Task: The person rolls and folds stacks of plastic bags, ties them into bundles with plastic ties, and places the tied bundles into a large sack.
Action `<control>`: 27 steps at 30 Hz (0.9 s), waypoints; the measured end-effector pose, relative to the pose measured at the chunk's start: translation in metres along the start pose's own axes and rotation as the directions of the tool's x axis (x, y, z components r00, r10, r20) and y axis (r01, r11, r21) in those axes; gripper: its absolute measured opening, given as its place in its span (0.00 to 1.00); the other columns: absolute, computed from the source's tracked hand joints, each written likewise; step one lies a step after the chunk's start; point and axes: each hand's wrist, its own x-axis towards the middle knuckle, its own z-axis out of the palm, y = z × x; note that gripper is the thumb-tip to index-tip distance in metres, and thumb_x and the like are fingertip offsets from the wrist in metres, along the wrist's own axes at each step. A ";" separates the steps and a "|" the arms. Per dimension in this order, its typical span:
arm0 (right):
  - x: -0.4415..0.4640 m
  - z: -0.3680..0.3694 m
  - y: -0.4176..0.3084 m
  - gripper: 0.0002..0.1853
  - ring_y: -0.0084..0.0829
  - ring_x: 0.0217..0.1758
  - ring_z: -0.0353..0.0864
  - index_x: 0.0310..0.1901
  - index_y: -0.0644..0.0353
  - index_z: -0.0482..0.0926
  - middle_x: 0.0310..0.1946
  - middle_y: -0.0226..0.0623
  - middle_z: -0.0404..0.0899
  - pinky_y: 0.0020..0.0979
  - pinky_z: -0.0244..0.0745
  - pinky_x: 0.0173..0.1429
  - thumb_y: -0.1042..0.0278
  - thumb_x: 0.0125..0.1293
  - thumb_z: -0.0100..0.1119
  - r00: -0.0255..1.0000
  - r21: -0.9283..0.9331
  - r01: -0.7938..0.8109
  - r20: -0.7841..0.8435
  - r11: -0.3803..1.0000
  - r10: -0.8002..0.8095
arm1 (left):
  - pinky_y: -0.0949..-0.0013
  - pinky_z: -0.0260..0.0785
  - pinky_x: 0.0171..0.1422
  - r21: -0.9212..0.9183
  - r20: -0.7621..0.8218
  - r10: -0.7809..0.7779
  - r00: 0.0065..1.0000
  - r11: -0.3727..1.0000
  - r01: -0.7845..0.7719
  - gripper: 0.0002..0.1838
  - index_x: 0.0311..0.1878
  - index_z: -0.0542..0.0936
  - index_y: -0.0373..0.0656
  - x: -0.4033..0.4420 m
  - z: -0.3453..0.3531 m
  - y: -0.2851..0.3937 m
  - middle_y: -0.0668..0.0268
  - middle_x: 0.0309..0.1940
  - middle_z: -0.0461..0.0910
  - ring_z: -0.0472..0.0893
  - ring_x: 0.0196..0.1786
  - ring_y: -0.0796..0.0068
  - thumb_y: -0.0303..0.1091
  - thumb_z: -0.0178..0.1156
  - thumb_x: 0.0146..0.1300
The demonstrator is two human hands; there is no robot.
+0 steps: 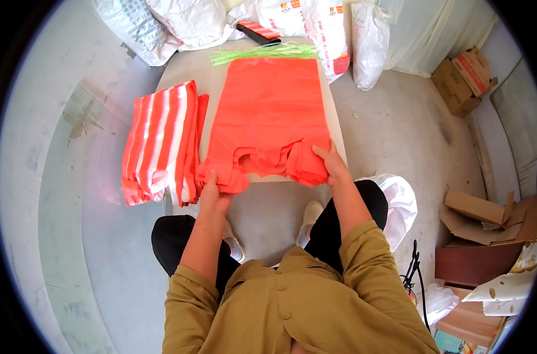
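A stack of red plastic bags (272, 100) lies flat on the table (189, 66), its handle ends toward me at the near edge. My left hand (214, 193) grips the left handle end, thumb on top and fingers underneath. The right handle end is held by my right hand (333, 164), with the thumb over the layers. Left of the red stack, a pile of red-and-white striped bags (160, 141) hangs partly over the table's edge. Light green ties (265, 53) lie across the far end of the red stack.
Behind the ties sits a black object with a striped top (258, 32). White sacks (183, 23) line the far side. Cardboard boxes (464, 81) stand at the far right, and an open carton (486, 218) nearer. A white bag (398, 206) is beside my right knee.
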 end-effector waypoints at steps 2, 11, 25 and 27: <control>0.004 -0.014 0.018 0.43 0.44 0.69 0.71 0.77 0.57 0.50 0.70 0.48 0.65 0.47 0.76 0.66 0.71 0.66 0.65 0.999 -0.021 0.030 0.032 0.999 -0.029 | 0.47 0.71 0.71 0.003 0.008 0.012 1.000 1.000 -0.012 0.24 0.73 0.64 0.44 0.000 -0.001 -0.001 0.60 0.68 0.72 0.75 0.67 0.56 0.37 0.52 0.78; -0.015 -0.044 0.045 0.48 0.41 0.70 0.70 0.79 0.57 0.45 0.72 0.48 0.64 0.44 0.72 0.70 0.77 0.64 0.65 0.998 -0.185 -0.021 -0.055 0.983 0.011 | 0.57 0.74 0.67 0.170 0.020 0.238 0.971 0.956 -0.238 0.22 0.69 0.69 0.38 0.004 -0.003 -0.010 0.60 0.65 0.74 0.77 0.64 0.61 0.31 0.57 0.75; -0.026 -0.035 0.035 0.41 0.43 0.69 0.71 0.78 0.55 0.49 0.71 0.44 0.64 0.48 0.76 0.67 0.75 0.68 0.60 1.000 -0.013 -0.028 -0.001 1.000 0.028 | 0.69 0.66 0.61 0.491 0.028 0.264 0.964 0.837 -0.243 0.30 0.70 0.71 0.45 0.019 -0.007 0.020 0.69 0.65 0.76 0.77 0.58 0.74 0.51 0.60 0.72; -0.032 -0.029 0.030 0.43 0.41 0.71 0.69 0.79 0.56 0.47 0.72 0.44 0.62 0.46 0.73 0.69 0.74 0.68 0.61 0.997 -0.015 -0.065 -0.034 0.998 0.064 | 0.67 0.65 0.66 0.520 -0.015 0.335 0.942 0.807 -0.279 0.30 0.70 0.71 0.41 0.020 -0.008 0.024 0.65 0.65 0.76 0.76 0.61 0.71 0.50 0.61 0.72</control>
